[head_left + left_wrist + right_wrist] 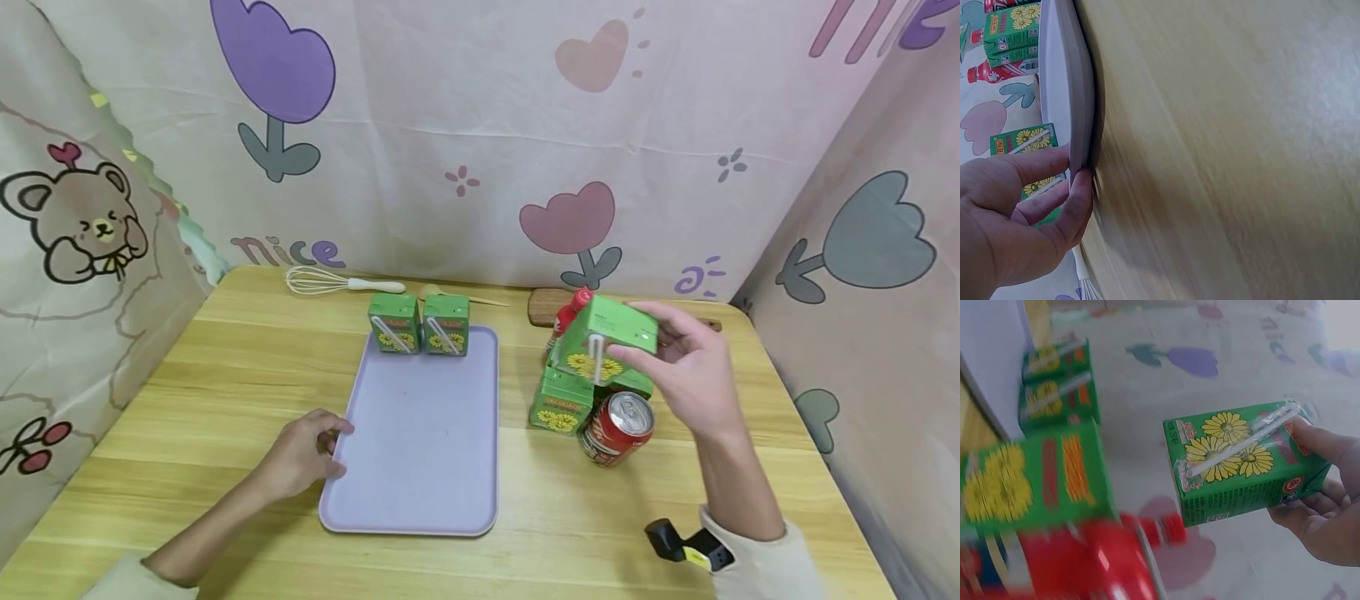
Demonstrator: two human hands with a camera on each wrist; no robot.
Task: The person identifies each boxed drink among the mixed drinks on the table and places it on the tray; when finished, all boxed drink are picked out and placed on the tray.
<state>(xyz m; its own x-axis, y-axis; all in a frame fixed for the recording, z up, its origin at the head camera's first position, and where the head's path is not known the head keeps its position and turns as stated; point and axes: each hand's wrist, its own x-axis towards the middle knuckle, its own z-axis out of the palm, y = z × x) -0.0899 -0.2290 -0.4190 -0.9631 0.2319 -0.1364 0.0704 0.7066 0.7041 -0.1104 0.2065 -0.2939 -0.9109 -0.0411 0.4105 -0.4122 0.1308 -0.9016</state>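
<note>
My right hand [697, 371] holds a green drink carton [611, 323] with yellow flowers and a straw on its side. The carton is raised and tilted above the group at the right. That group has another green carton [561, 404], a further green carton [636, 382] mostly hidden, a red soda can [618, 429] and a red-capped bottle [567, 317]. My left hand [300, 454] pinches the left rim of a pale purple tray [412, 467], thumb and fingers on either side in the left wrist view. Two green cartons [393, 325] stand side by side at the tray's far end.
A white-handled whisk [345, 282] lies along the back of the wooden table [247, 358]. Beside it is a thin wooden utensil [472, 298], partly behind the cartons. A brown wooden board [547, 307] lies behind the bottle. A patterned cloth [420, 150] hangs at the back.
</note>
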